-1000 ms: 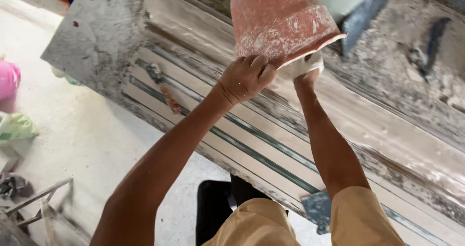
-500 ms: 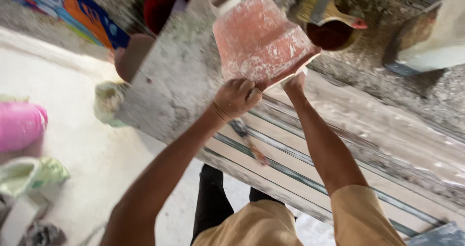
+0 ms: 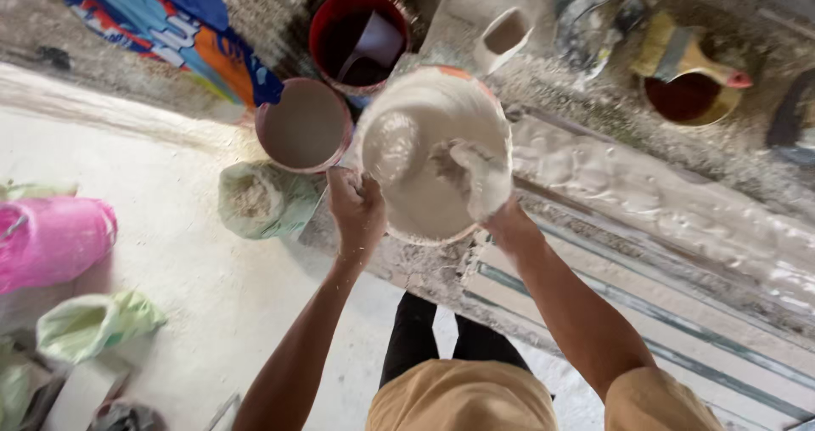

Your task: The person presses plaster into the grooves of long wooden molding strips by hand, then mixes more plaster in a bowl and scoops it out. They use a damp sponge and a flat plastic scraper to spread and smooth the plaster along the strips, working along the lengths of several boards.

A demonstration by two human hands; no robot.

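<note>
A round bucket [image 3: 399, 185], coated inside with pale wet plaster, is upright at the left end of a long mould bench [image 3: 679, 253]. My left hand [image 3: 356, 210] grips the bucket's near left rim. Inside the bucket my right hand [image 3: 480, 180], covered in plaster, presses against the right wall; its fingers are smeared and partly hidden. Fresh plaster [image 3: 645, 185] lies spread along the bench to the right of the bucket.
Beyond the bucket stand a brown bowl [image 3: 304, 125], a dark red bucket [image 3: 356, 36] with a scoop, a small cup [image 3: 503, 39] and a bowl holding a brush [image 3: 692, 66]. A green bag [image 3: 259, 200], a pink bag [image 3: 51, 240] and more bags lie on the floor to the left.
The bucket, held bottom-up over the bench a second ago, now stands mouth-up. My right hand has gone from its rim to inside it. The view has swung left.
</note>
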